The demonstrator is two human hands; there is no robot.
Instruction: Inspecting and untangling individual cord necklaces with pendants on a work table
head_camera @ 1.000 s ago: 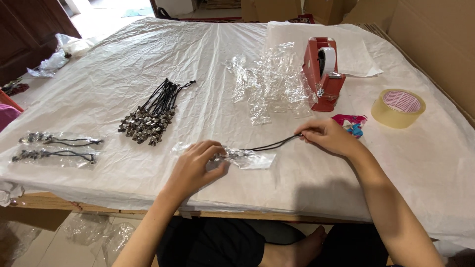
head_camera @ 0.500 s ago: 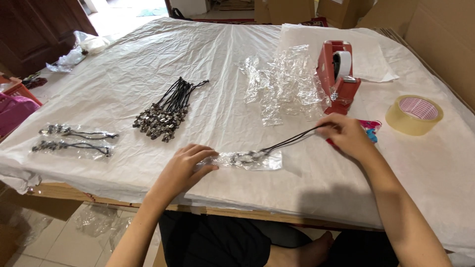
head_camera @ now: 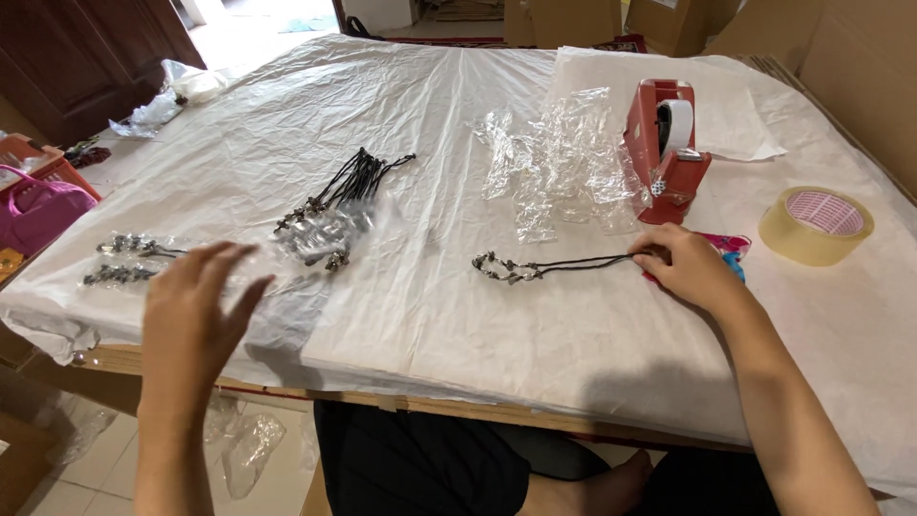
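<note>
While I look down from the head camera, my left hand [head_camera: 196, 311] is nearest, raised above the table edge with the fingers spread wide; it holds nothing that I can make out, though it is blurred and a clear bag [head_camera: 325, 229] seems to float just beyond it. My right hand [head_camera: 693, 268] rests on the white table cover [head_camera: 430, 325], fingers closed in a pinch on one end of a black cord [head_camera: 573, 262], which lies stretched to the left with small metal charms [head_camera: 501, 269] at its far end. I judge this cord light, soft and limp, so it is best taken at the cord end, not at the charms. Farther away lie a bundle of cords [head_camera: 339, 201], crumpled clear bags [head_camera: 559, 158], a red tape dispenser [head_camera: 664, 153] and a tape roll [head_camera: 817, 225].
</note>
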